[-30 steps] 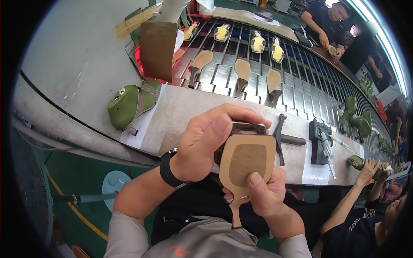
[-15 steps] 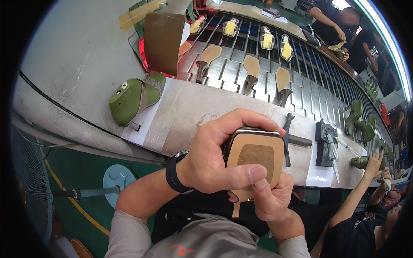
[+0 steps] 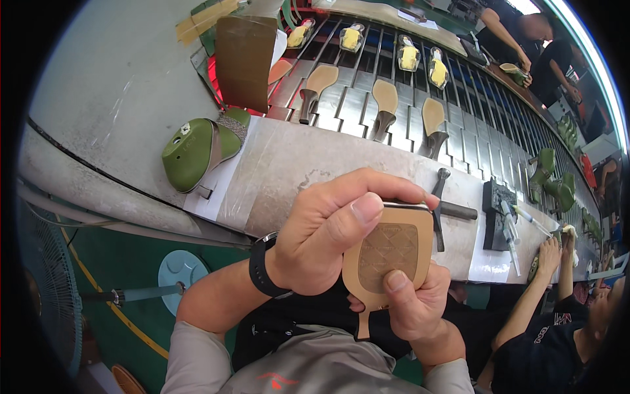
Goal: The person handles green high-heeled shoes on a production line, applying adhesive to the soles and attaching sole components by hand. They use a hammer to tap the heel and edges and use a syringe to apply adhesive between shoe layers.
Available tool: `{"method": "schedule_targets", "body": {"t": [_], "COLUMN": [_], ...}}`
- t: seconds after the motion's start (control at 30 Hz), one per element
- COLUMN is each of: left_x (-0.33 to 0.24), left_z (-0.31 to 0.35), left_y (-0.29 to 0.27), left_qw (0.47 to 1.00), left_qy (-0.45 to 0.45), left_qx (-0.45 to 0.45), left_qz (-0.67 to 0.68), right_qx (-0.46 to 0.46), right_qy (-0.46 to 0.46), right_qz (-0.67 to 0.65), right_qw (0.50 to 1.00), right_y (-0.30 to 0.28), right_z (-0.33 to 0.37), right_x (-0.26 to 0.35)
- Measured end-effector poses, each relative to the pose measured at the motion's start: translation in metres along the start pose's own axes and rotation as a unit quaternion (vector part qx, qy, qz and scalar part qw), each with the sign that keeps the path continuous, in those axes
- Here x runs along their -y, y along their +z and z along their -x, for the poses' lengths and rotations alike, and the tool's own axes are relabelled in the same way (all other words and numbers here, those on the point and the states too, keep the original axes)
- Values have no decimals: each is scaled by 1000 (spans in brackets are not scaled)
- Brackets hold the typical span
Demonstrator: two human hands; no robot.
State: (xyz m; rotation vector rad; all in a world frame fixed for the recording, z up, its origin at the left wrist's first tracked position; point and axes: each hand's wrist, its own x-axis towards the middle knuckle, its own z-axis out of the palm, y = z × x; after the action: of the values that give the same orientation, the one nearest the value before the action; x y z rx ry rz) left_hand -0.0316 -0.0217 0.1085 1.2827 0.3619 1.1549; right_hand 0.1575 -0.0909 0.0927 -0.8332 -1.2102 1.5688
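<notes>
Both my hands hold a tan shoe sole (image 3: 354,276), its patterned brown patch facing up and its narrow end pointing toward me. My left hand (image 3: 321,236) wraps the wide end from the left, fingers across the far edge and thumb raised along the near face. At the lower right my right hand (image 3: 420,308) grips the sole, thumb pressed on the patch's lower edge. A shiny rim shows at the sole's far edge; what lies beneath is mostly hidden. Just beyond, a hammer (image 3: 457,210) lies on the worktop (image 3: 275,171).
Tan soles with brown heels (image 3: 384,105) sit on the metal conveyor (image 3: 354,121); clear pieces with yellow pads (image 3: 408,58) lie farther back. A green shoe last (image 3: 190,154) stands left. Syringes (image 3: 510,236) rest on a black block (image 3: 493,213). A co-worker's arm (image 3: 535,289) reaches in at right.
My left thumb has moved up and away from the sole's middle, uncovering more of the patch. At right, the co-worker's hands have moved and the green shoe there has shifted.
</notes>
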Motion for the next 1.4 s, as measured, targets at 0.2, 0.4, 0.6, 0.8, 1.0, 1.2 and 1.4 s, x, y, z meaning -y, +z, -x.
{"method": "schedule_targets", "body": {"t": [0.2,0.4,0.6,0.8,1.0,1.2,1.4], "left_x": [15,33,45,48,39,17,8], "left_z": [-33,-63,-75,-69,-39,21,49], "left_y": [-20,-30,-30,-36,-26,-9,4], "left_qw": [995,997,998,997,991,983,982], "left_qy": [-12,16,62,50,76,105,131], "left_qx": [-7,-5,12,65,38,1,-63], "left_qz": [98,77,29,14,-106,-150,-118], "right_qx": [-38,-22,-21,-39,-48,29,57], "right_qy": [101,64,21,15,52,-52,-115], "right_qz": [5,-26,-28,-1,63,181,264], "right_qw": [994,997,999,999,995,982,956], "right_y": [-11,-48,-61,-64,-45,-16,-3], "right_z": [-29,-61,-65,-68,-41,3,10], "right_x": [26,29,25,26,29,6,-19]}}
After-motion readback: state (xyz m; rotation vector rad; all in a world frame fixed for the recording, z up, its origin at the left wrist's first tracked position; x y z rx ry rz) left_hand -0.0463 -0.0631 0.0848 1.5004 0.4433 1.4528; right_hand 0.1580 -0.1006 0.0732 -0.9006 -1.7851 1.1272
